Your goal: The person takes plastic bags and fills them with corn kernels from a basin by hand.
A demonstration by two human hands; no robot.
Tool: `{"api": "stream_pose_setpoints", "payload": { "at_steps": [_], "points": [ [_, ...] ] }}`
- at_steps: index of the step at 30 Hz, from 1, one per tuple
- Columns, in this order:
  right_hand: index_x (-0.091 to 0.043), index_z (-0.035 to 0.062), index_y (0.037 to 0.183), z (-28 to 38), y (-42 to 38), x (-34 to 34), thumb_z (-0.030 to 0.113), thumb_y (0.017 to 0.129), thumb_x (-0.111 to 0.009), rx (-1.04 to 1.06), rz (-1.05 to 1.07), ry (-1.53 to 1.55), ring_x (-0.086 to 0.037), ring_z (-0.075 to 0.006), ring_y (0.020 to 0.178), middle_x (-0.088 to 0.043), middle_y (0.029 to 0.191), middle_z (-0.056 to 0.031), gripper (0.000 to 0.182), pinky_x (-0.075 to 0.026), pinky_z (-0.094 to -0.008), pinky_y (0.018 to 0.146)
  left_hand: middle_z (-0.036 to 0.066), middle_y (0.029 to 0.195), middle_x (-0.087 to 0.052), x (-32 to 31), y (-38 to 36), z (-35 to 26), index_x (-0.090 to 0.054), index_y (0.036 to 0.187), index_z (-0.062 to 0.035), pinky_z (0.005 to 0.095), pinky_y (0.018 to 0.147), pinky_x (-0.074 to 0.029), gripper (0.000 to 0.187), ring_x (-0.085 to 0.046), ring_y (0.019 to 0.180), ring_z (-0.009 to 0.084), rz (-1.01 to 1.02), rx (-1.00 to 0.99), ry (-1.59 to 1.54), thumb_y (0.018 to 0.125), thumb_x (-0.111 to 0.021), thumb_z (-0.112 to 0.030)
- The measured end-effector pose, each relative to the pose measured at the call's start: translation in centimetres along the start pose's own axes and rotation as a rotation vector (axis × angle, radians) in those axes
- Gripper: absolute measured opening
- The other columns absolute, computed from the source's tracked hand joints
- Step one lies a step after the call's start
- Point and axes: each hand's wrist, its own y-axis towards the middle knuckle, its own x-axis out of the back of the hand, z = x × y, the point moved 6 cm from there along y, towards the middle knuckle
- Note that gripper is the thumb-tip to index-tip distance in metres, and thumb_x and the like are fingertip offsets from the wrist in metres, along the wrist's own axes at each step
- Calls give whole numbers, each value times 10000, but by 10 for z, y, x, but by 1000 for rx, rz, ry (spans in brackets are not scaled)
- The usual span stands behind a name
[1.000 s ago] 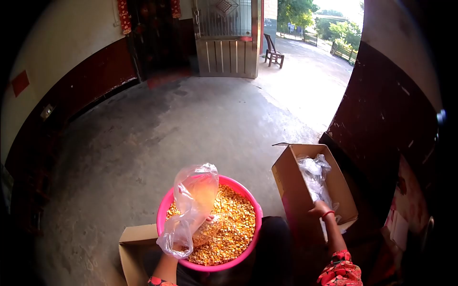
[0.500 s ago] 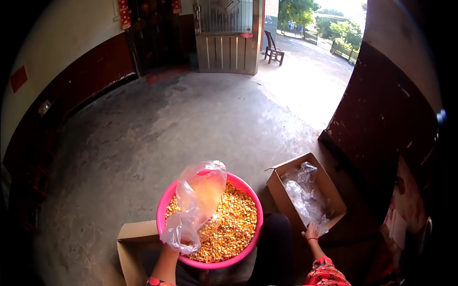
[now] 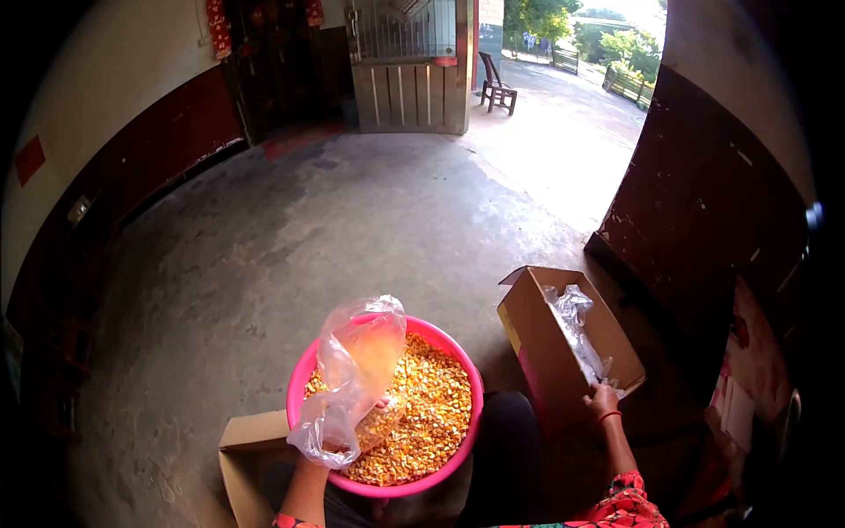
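Observation:
A pink basin [image 3: 476, 387] full of yellow corn kernels [image 3: 431, 409] stands in front of me. Over its left side my left hand [image 3: 382, 402] is closed on a clear plastic bag [image 3: 356, 352], partly hidden by the film, with the bag's loose end draped over the wrist. Some kernels show through the lower part of the bag. To the right, my right hand [image 3: 605, 401] grips the near edge of an open cardboard box [image 3: 553, 370], which is tilted to the right. Crumpled clear plastic bags [image 3: 576, 321] lie inside the box.
Another cardboard box [image 3: 255, 433] with an open flap is at the basin's lower left. My dark-trousered knee [image 3: 506, 431] is between basin and right box. A dark red wall [image 3: 704, 185] rises on the right. A wooden chair [image 3: 498, 88] stands outside the doorway.
My right hand has tipped the cardboard box to the right, so its left side now shows, and the bags inside have shifted right. My left hand stays over the basin with the bag.

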Motion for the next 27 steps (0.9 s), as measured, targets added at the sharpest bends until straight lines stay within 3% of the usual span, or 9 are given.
{"api": "stream_pose_setpoints", "payload": {
  "at_steps": [1,3,5,8,10,13,18,23,27],
  "points": [
    [-665,39,921,16,-15,30,282,700,-713,35,-150,75,-645,-327,821,-652,869,-205,332,-530,-389,695,66,841,-581,-1,2,0,-577,919,-83,339,793,-471,207,-575,825,210,0,-6,-6,830,-642,-259],
    [-648,50,963,-76,-10,-103,300,718,-691,-459,114,1219,-624,-309,930,-649,992,-189,352,-503,-434,739,66,837,-580,-2,7,-4,-576,917,-82,339,793,-471,206,-575,823,209,2,-9,-11,833,-640,-259],
    [-641,32,1044,-68,-41,-112,336,713,-687,16,-374,118,-596,-295,999,-618,1095,-193,452,-490,-421,793,66,833,-579,-5,14,-7,-575,914,-81,338,792,-470,205,-575,820,208,8,-26,-27,836,-637,-260],
    [-684,112,1003,-53,-80,-146,364,726,-660,387,408,-354,-629,-289,912,-659,994,-165,375,-488,-393,811,66,827,-577,-7,19,-11,-574,911,-79,337,791,-470,204,-575,816,207,13,-36,-30,840,-632,-261],
    [-724,208,890,-31,-78,-127,364,731,-660,68,598,-184,-654,-240,813,-694,831,-78,232,-499,-368,783,66,823,-576,-8,22,-14,-573,908,-78,337,790,-470,203,-575,814,206,20,-41,-41,843,-630,-262],
    [-704,171,816,44,-57,-42,274,722,-612,182,181,-81,-631,-337,768,-655,794,-146,166,-514,-416,710,66,817,-575,-10,24,-16,-572,905,-77,336,789,-470,203,-574,810,205,32,-48,-53,847,-625,-263],
    [-641,88,818,197,-42,106,81,769,-619,544,-328,468,-641,-307,682,-644,740,-138,54,-502,-367,589,66,807,-572,-12,24,-17,-569,899,-74,335,788,-470,203,-574,803,203,39,-52,-58,854,-618,-266],
    [-645,24,923,341,-84,136,37,830,-618,857,22,872,-615,-85,681,-661,758,-73,98,-492,-233,595,66,796,-570,-11,22,-17,-567,893,-71,333,786,-470,204,-574,797,202,35,-44,-58,860,-611,-268],
    [-631,27,930,410,-104,99,130,854,-605,1011,236,917,-631,-219,664,-636,753,-142,130,-490,-323,623,66,788,-568,-3,12,-13,-565,888,-69,332,785,-469,205,-573,792,200,17,-26,-49,866,-605,-269]
  ]
}}
